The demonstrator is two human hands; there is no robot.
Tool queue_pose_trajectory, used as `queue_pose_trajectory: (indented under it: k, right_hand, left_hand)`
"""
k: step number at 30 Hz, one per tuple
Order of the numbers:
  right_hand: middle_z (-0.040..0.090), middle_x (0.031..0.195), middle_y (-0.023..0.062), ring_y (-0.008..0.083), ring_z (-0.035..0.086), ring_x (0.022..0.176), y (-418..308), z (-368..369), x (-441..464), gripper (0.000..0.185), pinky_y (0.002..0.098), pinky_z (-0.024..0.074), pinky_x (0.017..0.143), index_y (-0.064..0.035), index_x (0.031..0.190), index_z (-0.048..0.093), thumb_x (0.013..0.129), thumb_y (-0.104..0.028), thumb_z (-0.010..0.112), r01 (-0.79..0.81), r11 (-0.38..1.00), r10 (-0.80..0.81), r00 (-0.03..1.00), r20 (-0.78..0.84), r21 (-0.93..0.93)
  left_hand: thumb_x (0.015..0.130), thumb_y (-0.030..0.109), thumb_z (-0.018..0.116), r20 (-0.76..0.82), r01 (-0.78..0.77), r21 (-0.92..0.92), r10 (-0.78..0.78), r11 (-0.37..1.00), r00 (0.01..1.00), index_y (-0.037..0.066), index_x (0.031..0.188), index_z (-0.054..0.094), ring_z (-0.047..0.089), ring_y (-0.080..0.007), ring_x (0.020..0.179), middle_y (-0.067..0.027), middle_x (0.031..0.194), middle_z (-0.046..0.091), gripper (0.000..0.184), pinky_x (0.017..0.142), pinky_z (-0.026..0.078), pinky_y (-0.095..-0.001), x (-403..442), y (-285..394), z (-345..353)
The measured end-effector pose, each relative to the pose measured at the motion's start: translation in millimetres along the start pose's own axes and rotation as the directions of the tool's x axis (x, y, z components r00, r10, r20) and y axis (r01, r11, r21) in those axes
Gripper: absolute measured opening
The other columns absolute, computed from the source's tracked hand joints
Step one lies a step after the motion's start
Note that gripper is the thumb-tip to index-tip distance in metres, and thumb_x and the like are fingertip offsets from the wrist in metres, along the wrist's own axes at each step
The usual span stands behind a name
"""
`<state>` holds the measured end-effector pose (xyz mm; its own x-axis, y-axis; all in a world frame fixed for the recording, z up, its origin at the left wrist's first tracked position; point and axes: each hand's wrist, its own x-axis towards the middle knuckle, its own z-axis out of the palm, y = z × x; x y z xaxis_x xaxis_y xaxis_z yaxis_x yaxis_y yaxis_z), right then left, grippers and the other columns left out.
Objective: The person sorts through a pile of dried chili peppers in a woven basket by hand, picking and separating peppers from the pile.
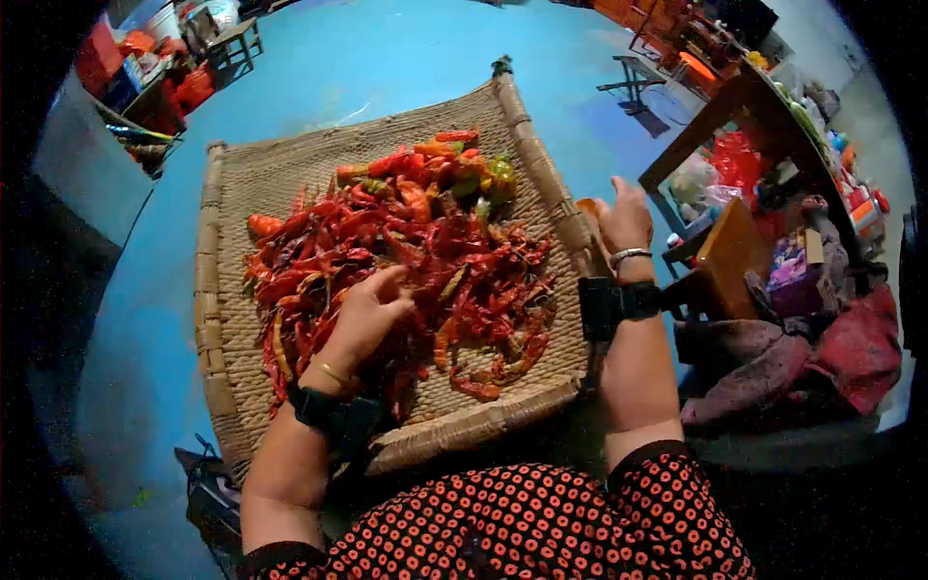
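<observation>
A woven bamboo tray point(237, 188) with a thick rolled rim lies in front of me, tilted in the view. A heap of dried red chili peppers point(329, 237) covers its middle, with some fresher orange and green peppers point(498, 179) at the far right of the pile. My left hand point(367, 309) is over the near side of the heap, its thumb and fingers apart and no pepper plainly held. My right hand point(626, 220) is just beyond the tray's right rim, thumb and fingers apart. A small orange-brown thing point(587, 206) shows beside its fingers; I cannot tell whether they touch.
To the right stand a wooden cabinet point(710, 126) with bags inside, an orange-brown board point(730, 246) and a heap of cloth point(754, 362). A small stool point(232, 43) is at the far left on the blue floor point(319, 48). A dark bag point(213, 503) lies at the lower left.
</observation>
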<state>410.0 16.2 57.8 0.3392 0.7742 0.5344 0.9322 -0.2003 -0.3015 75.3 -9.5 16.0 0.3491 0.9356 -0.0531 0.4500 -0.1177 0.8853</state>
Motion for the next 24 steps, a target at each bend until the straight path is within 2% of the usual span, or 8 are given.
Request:
queue_pose_trajectory:
  k: [5, 9, 12, 15, 20, 21, 22, 24]
  right_hand:
    - [0.058, 0.082, 0.0126, 0.0274, 0.057, 0.072, -76, 14, -31, 0.023, 0.0347, 0.0455, 0.064, -0.0071, 0.089, 0.057, 0.070, -0.021, 0.062, 0.314, 0.707, -0.533, 0.825, 0.186, 0.634]
    - [0.060, 0.080, 0.0095, 0.0269, 0.057, 0.076, -121, 28, -73, 0.025, 0.0355, 0.0458, 0.065, -0.0093, 0.086, 0.060, 0.073, -0.030, 0.059, 0.385, 0.609, -0.745, 0.578, 0.333, 0.693]
    - [0.060, 0.078, 0.0121, 0.0299, 0.057, 0.072, -132, 31, -88, 0.027, 0.0363, 0.0454, 0.063, -0.0071, 0.087, 0.060, 0.074, -0.031, 0.059, 0.279, 0.578, -0.777, 0.477, 0.411, 0.767]
    - [0.060, 0.075, 0.0142, 0.0311, 0.057, 0.069, -132, 29, -85, 0.024, 0.0358, 0.0457, 0.060, -0.0055, 0.085, 0.060, 0.074, -0.026, 0.059, 0.172, 0.669, -0.723, 0.377, 0.579, 0.723]
    - [0.058, 0.065, 0.0074, 0.0138, 0.057, 0.060, -109, 33, -59, 0.020, 0.0293, 0.0458, 0.053, 0.0005, 0.081, 0.058, 0.080, -0.018, 0.050, -0.265, 0.561, -0.572, 0.560, 0.599, 0.784]
    - [0.056, 0.066, 0.0064, 0.0136, 0.054, 0.056, -108, 19, -50, 0.019, 0.0252, 0.0446, 0.049, -0.0005, 0.086, 0.056, 0.082, -0.017, 0.046, -0.527, 0.450, -0.432, 0.579, 0.692, 0.721]
    - [0.056, 0.068, 0.0063, 0.0140, 0.054, 0.058, -104, 6, -41, 0.021, 0.0253, 0.0439, 0.050, -0.0020, 0.089, 0.055, 0.083, -0.020, 0.046, -0.612, 0.322, -0.334, 0.641, 0.691, 0.723]
    - [0.055, 0.070, 0.0063, 0.0151, 0.054, 0.060, -88, -4, -25, 0.024, 0.0258, 0.0436, 0.051, -0.0032, 0.090, 0.053, 0.084, -0.025, 0.048, -0.669, 0.044, -0.109, 0.735, 0.670, 0.742]
  left_hand:
    - [0.074, 0.004, 0.059, -0.120, 0.006, -0.328, -0.048, 0.945, 0.992, -0.002, 0.106, 0.051, 0.055, -0.0135, 0.084, -0.0061, 0.094, 0.058, 0.034, 0.072, 0.045, -0.0250, 0, -1, -6]
    - [0.075, 0.005, 0.060, -0.118, 0.033, -0.520, -0.110, 0.853, 0.987, -0.001, 0.100, 0.053, 0.055, -0.0116, 0.080, -0.0060, 0.092, 0.057, 0.027, 0.069, 0.046, -0.0236, 1, 1, -9]
    - [0.076, 0.006, 0.059, -0.050, 0.054, -0.708, -0.126, 0.704, 0.991, 0.002, 0.093, 0.053, 0.055, -0.0100, 0.073, -0.0030, 0.083, 0.057, 0.019, 0.064, 0.046, -0.0233, -2, 8, -6]
    - [0.077, 0.007, 0.057, -0.073, -0.026, -0.616, -0.024, 0.788, 0.997, 0.003, 0.092, 0.053, 0.055, -0.0099, 0.072, -0.0025, 0.081, 0.057, 0.016, 0.063, 0.046, -0.0228, -4, 10, -1]
    - [0.077, 0.009, 0.057, 0.025, 0.106, -0.719, -0.127, 0.687, 0.992, 0.004, 0.087, 0.056, 0.055, -0.0121, 0.073, -0.0031, 0.083, 0.058, 0.011, 0.066, 0.045, -0.0238, -1, -1, 8]
    - [0.076, 0.009, 0.057, -0.069, -0.150, -0.295, 0.135, 0.944, 0.988, 0.004, 0.088, 0.055, 0.056, -0.0172, 0.074, -0.0062, 0.083, 0.058, 0.013, 0.065, 0.045, -0.0267, 1, -11, 9]
    - [0.075, 0.010, 0.057, -0.026, -0.390, 0.204, 0.403, 0.898, 0.915, 0.004, 0.090, 0.055, 0.057, -0.0222, 0.074, -0.0094, 0.083, 0.058, 0.016, 0.064, 0.046, -0.0297, 2, -20, 9]
    - [0.073, 0.009, 0.058, 0.063, -0.475, 0.162, 0.471, 0.865, 0.880, 0.005, 0.089, 0.055, 0.056, -0.0255, 0.075, -0.0103, 0.084, 0.057, 0.017, 0.065, 0.046, -0.0314, 4, -37, 8]
